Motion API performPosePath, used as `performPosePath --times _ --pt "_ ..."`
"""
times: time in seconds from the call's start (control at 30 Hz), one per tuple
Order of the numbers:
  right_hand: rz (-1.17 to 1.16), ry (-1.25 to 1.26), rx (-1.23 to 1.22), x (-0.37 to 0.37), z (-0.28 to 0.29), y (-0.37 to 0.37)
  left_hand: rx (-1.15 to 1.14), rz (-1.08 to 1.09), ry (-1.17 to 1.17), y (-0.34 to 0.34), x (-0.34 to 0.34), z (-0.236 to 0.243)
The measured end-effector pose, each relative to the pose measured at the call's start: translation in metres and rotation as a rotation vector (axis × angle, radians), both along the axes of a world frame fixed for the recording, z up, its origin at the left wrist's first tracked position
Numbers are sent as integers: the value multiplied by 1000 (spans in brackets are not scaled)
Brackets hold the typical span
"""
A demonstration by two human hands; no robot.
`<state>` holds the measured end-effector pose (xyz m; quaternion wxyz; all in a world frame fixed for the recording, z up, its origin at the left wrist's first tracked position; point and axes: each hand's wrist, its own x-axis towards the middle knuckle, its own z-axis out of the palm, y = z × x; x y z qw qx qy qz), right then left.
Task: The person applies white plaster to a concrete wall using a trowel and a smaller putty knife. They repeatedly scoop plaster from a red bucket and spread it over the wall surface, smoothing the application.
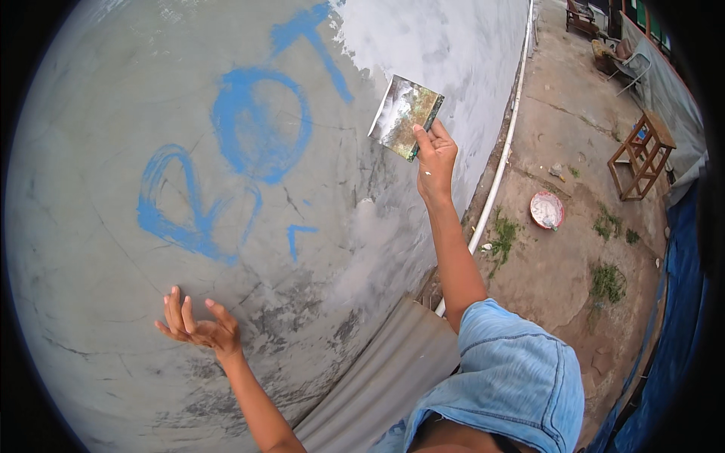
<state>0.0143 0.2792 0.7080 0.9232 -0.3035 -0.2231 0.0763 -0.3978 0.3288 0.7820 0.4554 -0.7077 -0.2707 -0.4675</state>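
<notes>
My right hand [438, 162] grips a flat rectangular plate [405, 117] by its lower right edge, thumb on the face turned to me. White, brown and green patches mark that face. The plate is up against the wall [332, 181] or just off it; I cannot tell which. White coating [438, 45] covers the wall's upper right, while grey cement with cracks and dark stains shows elsewhere. Blue painted strokes [264, 124] run across the grey part. Below them my left hand [202, 323] is raised by the wall, fingers apart and bent, holding nothing.
A white pipe [507, 143] follows the wall's foot. On the ground stand a red-rimmed bowl [547, 210] of white paste and a wooden stool [642, 157]. Grey corrugated sheet [381, 370] leans low beside me. Weeds [606, 283], chairs [630, 68] and a blue tarp [676, 317] lie rightward.
</notes>
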Motion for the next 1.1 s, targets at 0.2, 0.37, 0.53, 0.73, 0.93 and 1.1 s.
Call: performPosePath --times 0.2,0.37,0.53,0.73,0.93,1.1 --pt "-649 -359 -410 -10 -1 46 6 -4 8 1 -2 1" --pt "-640 -405 -348 -36 11 87 -5 10 8 0 -1 -1" --pt "-414 -400 -322 -51 5 64 -8 51 -4 -2 1 -3" --pt "-127 -497 -354 -63 -11 11 8 69 -3 2 2 -4" --pt "-350 -339 -319 24 1 -3 32 45 -11 4 2 0" --pt "-452 -382 -508 38 3 31 26 32 1 2 2 -1"
